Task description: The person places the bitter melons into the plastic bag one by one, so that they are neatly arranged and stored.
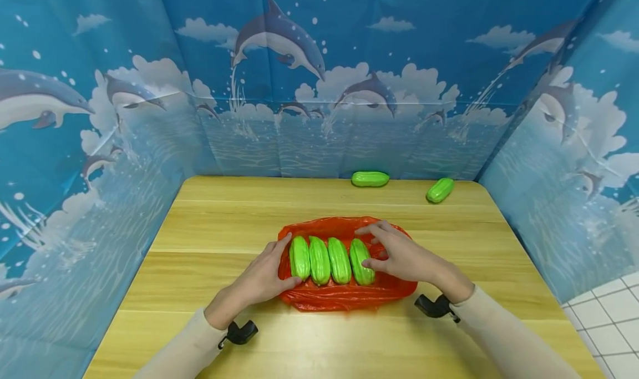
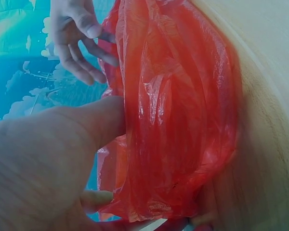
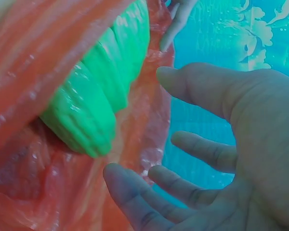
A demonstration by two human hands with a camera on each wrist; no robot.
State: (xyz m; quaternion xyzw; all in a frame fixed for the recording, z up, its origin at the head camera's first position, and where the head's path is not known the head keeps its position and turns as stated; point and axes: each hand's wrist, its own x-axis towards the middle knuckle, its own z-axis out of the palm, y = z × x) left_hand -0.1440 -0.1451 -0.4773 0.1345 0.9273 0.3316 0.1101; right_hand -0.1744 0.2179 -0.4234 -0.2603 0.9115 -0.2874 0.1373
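Several green ribbed vegetable-like pieces lie side by side in an open red plastic bag (image 1: pixel 326 298); the rightmost piece (image 1: pixel 361 261) sits slightly apart from the others. At the bag's left side is my left hand (image 1: pixel 262 273), thumb over the near rim and fingers along the outside; the left wrist view shows its thumb against the red plastic (image 2: pixel 168 110). Over the bag's right part, my right hand (image 1: pixel 401 254) has its fingers spread and relaxed. In the right wrist view that hand (image 3: pixel 250 159) holds nothing, close to a green piece (image 3: pixel 82 115).
Two more green pieces lie at the table's back edge, one (image 1: pixel 370 179) behind the bag and one (image 1: pixel 440 191) further right. The wooden table (image 1: pixel 214 223) is bordered by a blue dolphin-print curtain (image 1: pixel 309 140) at the back and sides.
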